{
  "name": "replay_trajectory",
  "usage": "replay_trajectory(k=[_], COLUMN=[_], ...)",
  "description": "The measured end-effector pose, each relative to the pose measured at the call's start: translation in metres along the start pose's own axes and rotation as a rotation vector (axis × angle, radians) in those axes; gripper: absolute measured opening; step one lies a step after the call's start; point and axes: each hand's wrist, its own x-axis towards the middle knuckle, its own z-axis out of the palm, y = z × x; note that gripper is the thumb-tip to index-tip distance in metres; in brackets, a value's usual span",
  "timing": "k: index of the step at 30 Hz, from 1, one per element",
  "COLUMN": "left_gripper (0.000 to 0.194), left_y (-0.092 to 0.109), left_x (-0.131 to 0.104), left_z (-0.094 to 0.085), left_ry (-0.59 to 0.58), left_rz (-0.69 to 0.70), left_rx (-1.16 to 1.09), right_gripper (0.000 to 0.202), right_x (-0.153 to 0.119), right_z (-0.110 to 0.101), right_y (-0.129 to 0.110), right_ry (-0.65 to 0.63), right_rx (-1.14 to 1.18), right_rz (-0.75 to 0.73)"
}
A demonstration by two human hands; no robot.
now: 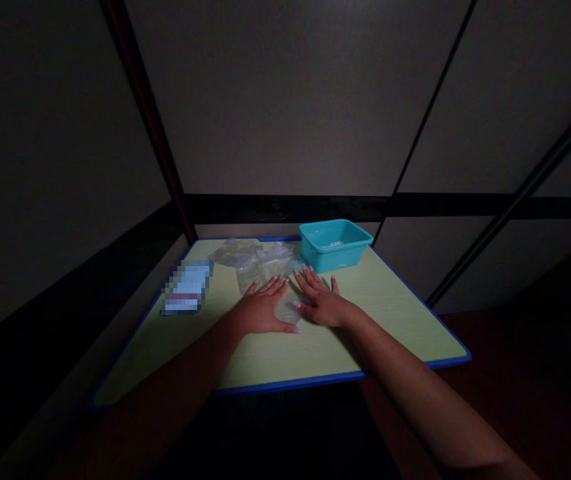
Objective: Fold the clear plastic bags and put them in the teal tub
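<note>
A crumpled sheet of clear plastic [261,261], perhaps a bag, lies on the pale green table [385,313]. My left hand [264,308] rests palm down over its near left part, fingers spread and thumb pointing right. To the right, my right hand [322,301] lies palm down with its fingers apart, at the plastic's right side. The plastic's near end shows between both hands; what lies under the palms is hidden. Just beyond my right hand stands a turquoise basket [338,257] with something clear and whitish inside, too small to make out.
A phone-like flat object [188,288], blurred by pixels, lies near the table's left edge. Blue trim [295,385] runs along the table's border. Behind the table stand dark panelled walls [290,100].
</note>
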Motion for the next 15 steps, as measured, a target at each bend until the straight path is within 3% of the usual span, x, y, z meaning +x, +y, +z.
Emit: replay_trajectory(k=[4,15], left_gripper=[0.112,0.115], left_y=[0.001,-0.001], left_x=[-0.001,0.0], left_z=[0.0,0.0], left_ry=[0.014,-0.009], left_rz=[0.004,0.0], left_rx=[0.004,-0.005], right_gripper=[0.083,0.065], right_x=[0.004,0.006], right_z=[0.005,0.007], right_y=[-0.006,0.006], right_ry=[0.001,0.034], right_rx=[-0.032,-0.088], right_rz=[-0.008,0.156])
